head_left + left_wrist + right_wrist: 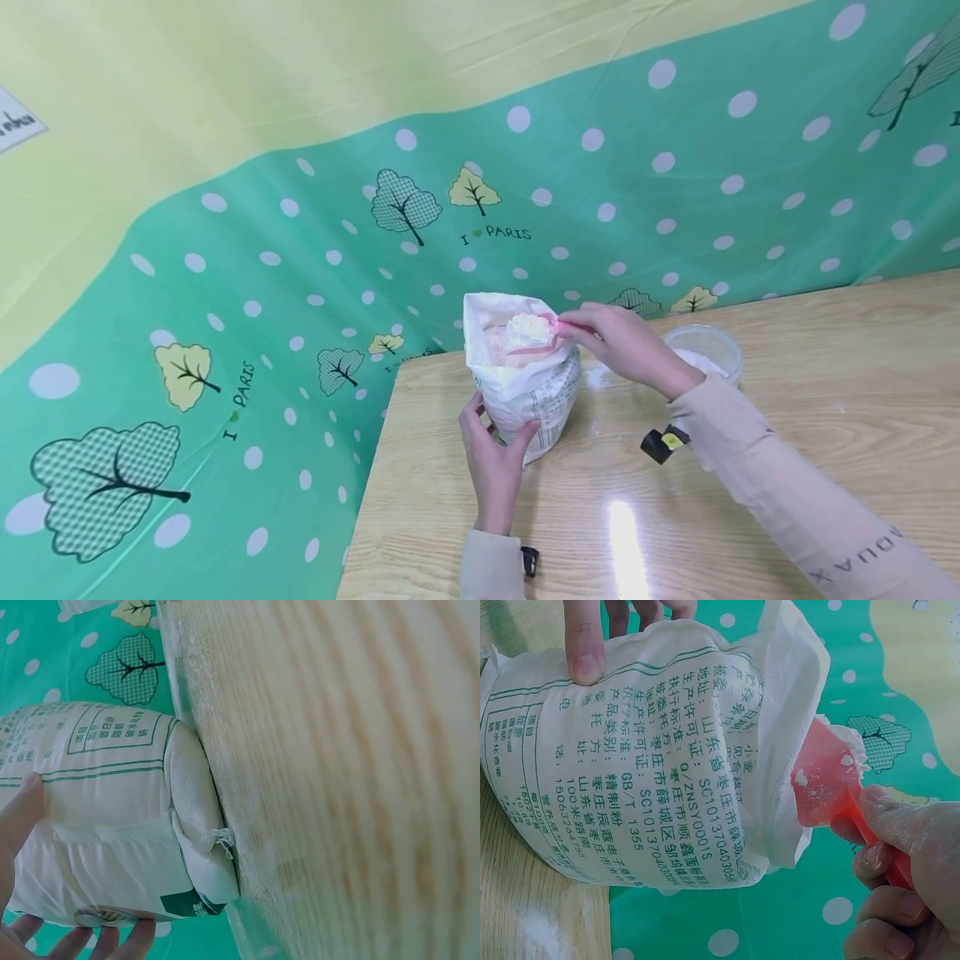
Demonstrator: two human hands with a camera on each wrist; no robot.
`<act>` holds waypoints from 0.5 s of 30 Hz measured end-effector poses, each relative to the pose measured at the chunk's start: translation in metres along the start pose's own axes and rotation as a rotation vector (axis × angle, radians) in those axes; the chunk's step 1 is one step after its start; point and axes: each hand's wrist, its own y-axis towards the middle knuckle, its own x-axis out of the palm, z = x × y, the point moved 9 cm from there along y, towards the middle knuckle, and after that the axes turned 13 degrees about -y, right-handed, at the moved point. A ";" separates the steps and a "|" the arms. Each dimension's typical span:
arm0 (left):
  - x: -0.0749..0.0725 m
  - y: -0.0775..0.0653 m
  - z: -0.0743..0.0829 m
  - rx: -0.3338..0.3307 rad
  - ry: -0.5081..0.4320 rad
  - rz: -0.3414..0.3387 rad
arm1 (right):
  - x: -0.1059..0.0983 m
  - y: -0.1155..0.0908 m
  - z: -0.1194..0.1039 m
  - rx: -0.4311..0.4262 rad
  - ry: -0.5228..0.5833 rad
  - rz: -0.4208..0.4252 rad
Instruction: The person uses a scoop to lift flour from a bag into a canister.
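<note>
A white woven flour bag (528, 396) with green printing stands upright on the table, its top wide and its mouth showing white powder. My left hand (495, 454) grips the bag low on the near side, thumb on one face and the other fingers round the opposite side, as the left wrist view also shows. In my right hand (630, 346) is the handle of a pink scoop (825, 776), pinched between thumb and fingers. The scoop lies over the bag's mouth, heaped with white flour (528, 329). Powder dusts the right fingers.
Right of the bag, partly behind my right forearm, stands a clear round tub (738, 354) with white powder inside. Powder is smeared on the wooden table (840, 350). A green and yellow printed cloth (315, 250) hangs behind and to the left, along the table's edges.
</note>
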 end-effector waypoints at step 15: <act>0.000 0.000 0.001 -0.003 -0.006 -0.003 | -0.013 -0.010 0.001 -0.031 -0.004 0.038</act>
